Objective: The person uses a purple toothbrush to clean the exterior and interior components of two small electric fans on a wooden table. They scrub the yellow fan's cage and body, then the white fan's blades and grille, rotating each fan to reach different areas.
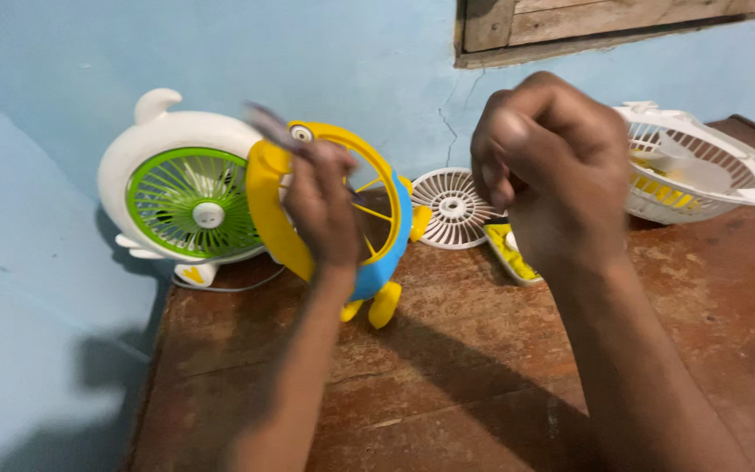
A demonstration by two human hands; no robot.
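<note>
My left hand [321,205] is closed around a thin grey tool [266,122] that sticks up to the left; it hovers in front of a yellow and blue toy-shaped fan [386,245] standing on the wooden table [447,367]. My right hand [557,162] is raised above the table with its fingers curled in; whether it pinches something small I cannot tell. A white round fan grille [450,208] leans against the wall between the two hands.
A white fan with a green grille [190,201] stands at the table's back left corner. A white fan housing with yellow parts [709,170] lies at the back right. A small yellow piece [510,252] lies under my right hand. The blue wall is close behind.
</note>
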